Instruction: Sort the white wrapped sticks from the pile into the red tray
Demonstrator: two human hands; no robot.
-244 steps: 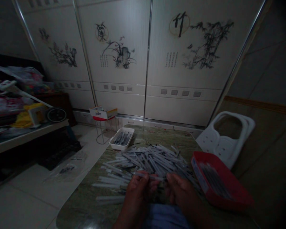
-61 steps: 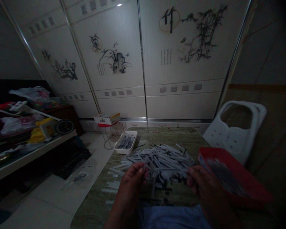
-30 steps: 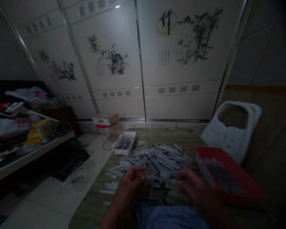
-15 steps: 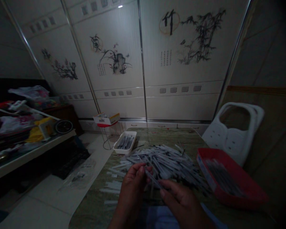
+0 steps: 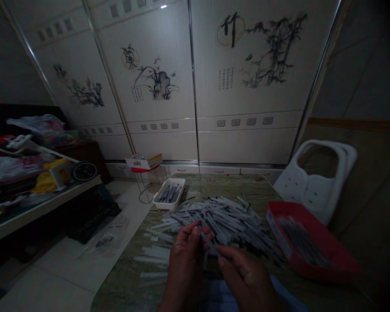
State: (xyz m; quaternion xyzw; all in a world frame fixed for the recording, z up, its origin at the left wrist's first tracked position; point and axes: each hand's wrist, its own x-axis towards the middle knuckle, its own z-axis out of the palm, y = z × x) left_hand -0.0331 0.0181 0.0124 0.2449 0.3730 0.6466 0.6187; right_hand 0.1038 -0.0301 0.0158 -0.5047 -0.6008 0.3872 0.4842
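My left hand (image 5: 189, 253) pinches the upper end of a slim, pale pen (image 5: 211, 245) between thumb and fingers. My right hand (image 5: 245, 273) grips the lower end of the same pen, which slants down to the right over the table. Just beyond both hands spreads a loose heap of whitish, partly dark pens or pen parts (image 5: 227, 219). To the left of my left hand, several pale sticks (image 5: 154, 255) lie in a rough row. The dim light hides the pen's fine details.
A white plastic basket (image 5: 155, 203) with pens stands at the table's far left corner. On the right sits a red tray (image 5: 339, 253) holding more pens. Behind it leans a white folded chair (image 5: 318, 186). A box (image 5: 143, 162) rests on a red stool beyond the table (image 5: 117, 281).
Both hands stay on the pen in nearly the same pose, the left one shifted slightly to the right. The whole view has moved a little.
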